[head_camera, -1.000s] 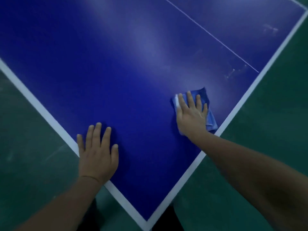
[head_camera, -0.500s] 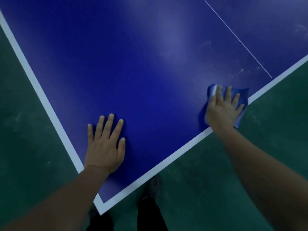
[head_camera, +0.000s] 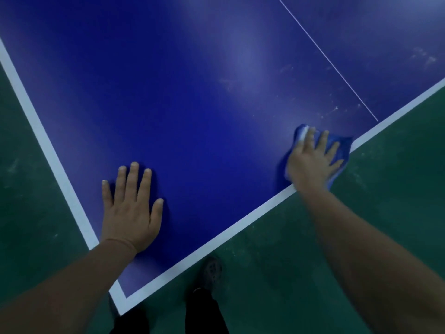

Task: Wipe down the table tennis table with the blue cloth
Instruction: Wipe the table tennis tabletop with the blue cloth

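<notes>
The right hand (head_camera: 313,165) lies flat with its fingers spread on the blue cloth (head_camera: 338,153) and presses it onto the surface (head_camera: 192,104) of the table tennis table, at the near right edge beside the white border line (head_camera: 228,233). The left hand (head_camera: 131,208) rests flat on the surface near the corner, fingers straight and slightly apart. Pale smudges (head_camera: 330,112) show far of the cloth, near the thin centre line (head_camera: 327,60). A shoe (head_camera: 212,271) stands on the green floor (head_camera: 361,225).

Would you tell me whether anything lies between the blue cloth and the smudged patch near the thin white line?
Nothing visible does. The right hand presses the blue cloth flat by the table's white edge; the whitish smudges lie just beyond it across bare surface.
</notes>
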Available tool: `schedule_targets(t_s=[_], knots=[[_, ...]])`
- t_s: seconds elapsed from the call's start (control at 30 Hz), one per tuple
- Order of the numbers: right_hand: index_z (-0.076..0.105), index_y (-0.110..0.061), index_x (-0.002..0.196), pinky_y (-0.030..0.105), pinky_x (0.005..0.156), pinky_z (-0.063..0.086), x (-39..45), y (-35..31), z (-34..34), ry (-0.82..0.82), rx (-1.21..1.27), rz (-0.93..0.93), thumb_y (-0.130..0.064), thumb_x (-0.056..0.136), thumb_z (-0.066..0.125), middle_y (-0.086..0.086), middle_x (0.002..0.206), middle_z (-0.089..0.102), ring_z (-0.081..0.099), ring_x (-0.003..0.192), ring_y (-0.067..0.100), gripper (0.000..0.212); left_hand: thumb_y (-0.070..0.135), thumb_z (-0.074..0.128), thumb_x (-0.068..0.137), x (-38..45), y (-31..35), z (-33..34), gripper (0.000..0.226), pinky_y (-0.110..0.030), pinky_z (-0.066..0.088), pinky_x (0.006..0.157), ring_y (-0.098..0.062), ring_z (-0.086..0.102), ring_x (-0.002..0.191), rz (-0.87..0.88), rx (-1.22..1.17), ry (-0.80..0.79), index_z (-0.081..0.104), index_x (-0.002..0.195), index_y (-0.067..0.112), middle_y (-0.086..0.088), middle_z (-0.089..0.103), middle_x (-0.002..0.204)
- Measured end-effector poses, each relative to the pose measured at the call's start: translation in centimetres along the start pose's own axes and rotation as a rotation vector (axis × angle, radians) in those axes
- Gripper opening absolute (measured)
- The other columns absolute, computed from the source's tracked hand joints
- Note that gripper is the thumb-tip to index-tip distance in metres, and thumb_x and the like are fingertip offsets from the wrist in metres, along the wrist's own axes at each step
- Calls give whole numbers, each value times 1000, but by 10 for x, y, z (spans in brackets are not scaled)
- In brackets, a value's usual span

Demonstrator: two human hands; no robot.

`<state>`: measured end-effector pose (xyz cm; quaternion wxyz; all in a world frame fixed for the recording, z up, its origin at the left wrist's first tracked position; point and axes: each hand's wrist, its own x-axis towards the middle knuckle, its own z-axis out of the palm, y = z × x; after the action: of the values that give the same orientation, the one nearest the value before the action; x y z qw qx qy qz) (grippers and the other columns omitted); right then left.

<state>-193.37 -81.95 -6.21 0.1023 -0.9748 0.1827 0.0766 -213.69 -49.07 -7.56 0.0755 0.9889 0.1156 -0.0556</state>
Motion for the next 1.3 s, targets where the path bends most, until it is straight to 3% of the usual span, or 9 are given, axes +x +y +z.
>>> schedule_targets(t_s=[0.1, 0.2, 0.4, 0.57, 0.73, 0.93, 1.07, 1.17, 1.3], knots=[[22, -31, 157, 62, 120, 3, -61, -43, 33, 8, -111, -405, -42, 102, 17, 2, 167, 15, 11, 152, 35, 56, 52, 18, 96, 12, 5, -3, 74, -51, -8, 121, -28, 0, 153, -44, -24, 31, 21, 156, 8, -13, 10, 165], [22, -36, 156, 57, 121, -1, -77, -39, 38, -117, -232, -813, -52, 103, 7, -4, 167, 15, 7, 154, 30, 57, 52, 16, 96, 36, 21, -4, 74, -51, -7, 122, -27, -1, 153, -57, -65, 33, 21, 156, 9, -12, 10, 165], [4, -39, 157, 60, 122, 4, 1, 9, 10, -47, -178, -313, -50, 103, 9, -5, 168, 2, -1, 154, 28, 55, 51, 15, 98, 49, 29, 5, 69, -54, -2, 122, -25, -1, 153, -65, -61, 4, 26, 156, 15, -10, 13, 165], [41, -27, 150, 63, 117, 18, -77, -70, 43, -15, -180, -709, -42, 98, 27, 4, 162, 31, 24, 149, 37, 55, 45, 25, 97, 49, 32, 3, 67, -56, 4, 121, -28, 8, 152, -74, -91, 48, 32, 153, 9, -13, 20, 163], [31, -33, 152, 61, 120, 2, -74, -227, 79, -69, -54, -887, -43, 100, 22, 0, 165, 21, 9, 152, 34, 54, 40, 33, 94, 49, 30, 7, 68, -56, 4, 120, -33, 15, 150, -116, -84, 132, 32, 151, 2, -19, 23, 161], [27, -32, 155, 63, 118, -1, 3, -320, 73, -72, -6, -683, -36, 98, 32, 1, 167, 14, 5, 152, 35, 57, 39, 32, 94, 51, 29, 10, 65, -56, 3, 120, -31, 16, 150, -78, -85, 98, 36, 150, 8, -15, 27, 160], [24, -31, 156, 66, 115, 8, 44, -188, 46, 28, -140, -374, -34, 93, 21, 3, 166, 17, 13, 150, 40, 63, 40, 29, 96, 51, 31, 4, 64, -55, 2, 120, -30, 14, 151, -77, -64, 30, 37, 150, 7, -14, 27, 160], [12, -33, 158, 66, 118, 5, 50, -54, 14, -25, -87, -8, -43, 101, 18, 1, 168, 6, 4, 153, 38, 58, 41, 28, 96, 51, 31, 3, 64, -57, 3, 120, -30, 12, 151, -74, -63, -11, 36, 150, 7, -15, 26, 160], [14, -34, 159, 63, 119, 0, 51, -35, 9, 60, 7, 219, -50, 103, 12, 0, 168, 6, 1, 153, 34, 58, 41, 26, 97, 51, 31, 3, 64, -57, 2, 120, -30, 10, 152, -69, -58, -21, 35, 151, 7, -15, 24, 161]])
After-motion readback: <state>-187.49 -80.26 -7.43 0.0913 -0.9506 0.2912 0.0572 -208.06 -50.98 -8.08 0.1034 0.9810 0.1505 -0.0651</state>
